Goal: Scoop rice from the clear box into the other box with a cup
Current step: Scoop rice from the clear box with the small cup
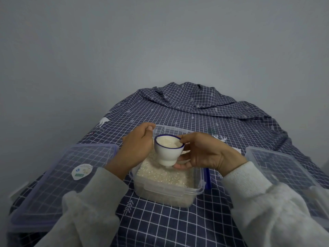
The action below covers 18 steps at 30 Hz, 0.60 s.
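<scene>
the cup point(168, 150) is white with a dark blue rim, and it is filled with rice almost to the top. it is held a little tilted, just above the rice in the clear box point(167, 186), which stands open in the middle. the right hand point(201, 154) holds the cup: the thumb is hooked over the rim and the fingers are curled under its base. the left hand point(138, 148) is at the left side of the box, its fingers bent around the far left corner, as if to keep the box steady; i cannot see how firmly it grips.

i think one scoop is loaded and lifted, but not yet poured. the box still has plenty of rice. to the right there is another clear container point(284, 175), and it looks empty as far as i can see; probably this is the other box. on the left lies a flat clear lid point(62, 179) with a round sticker.

everything is on a dark blue checked cloth point(178, 225), wrinkled at the far end. behind it is a plain grey wall point(160, 41).
</scene>
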### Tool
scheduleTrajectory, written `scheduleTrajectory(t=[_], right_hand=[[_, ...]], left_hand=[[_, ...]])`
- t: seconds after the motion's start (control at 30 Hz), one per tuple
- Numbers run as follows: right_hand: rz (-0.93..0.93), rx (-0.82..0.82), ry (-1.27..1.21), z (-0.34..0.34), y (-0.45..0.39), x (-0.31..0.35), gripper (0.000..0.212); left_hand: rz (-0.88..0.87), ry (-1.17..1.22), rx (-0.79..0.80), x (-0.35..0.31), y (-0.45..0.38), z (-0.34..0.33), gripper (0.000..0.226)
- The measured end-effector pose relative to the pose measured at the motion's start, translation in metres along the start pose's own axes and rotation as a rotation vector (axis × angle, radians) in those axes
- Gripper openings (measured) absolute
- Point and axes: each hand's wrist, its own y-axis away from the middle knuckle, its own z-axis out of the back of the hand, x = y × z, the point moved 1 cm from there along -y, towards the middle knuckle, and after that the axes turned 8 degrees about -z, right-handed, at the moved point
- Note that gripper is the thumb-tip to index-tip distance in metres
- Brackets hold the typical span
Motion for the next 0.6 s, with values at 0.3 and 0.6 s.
scheduleTrajectory(t=[0.3,0.6], right_hand=[[0.075,0.101,-0.162,0.012,0.010,-0.006,0.041],[0.129,0.052,-0.228,0.026,0.042,-0.006,0.040]], left_hand=[[0.000,0.135,0.012,-0.012,-0.003,-0.008,0.030],[-0.050,0.219,0.023,-0.034,-0.004,-0.021,0.031]])
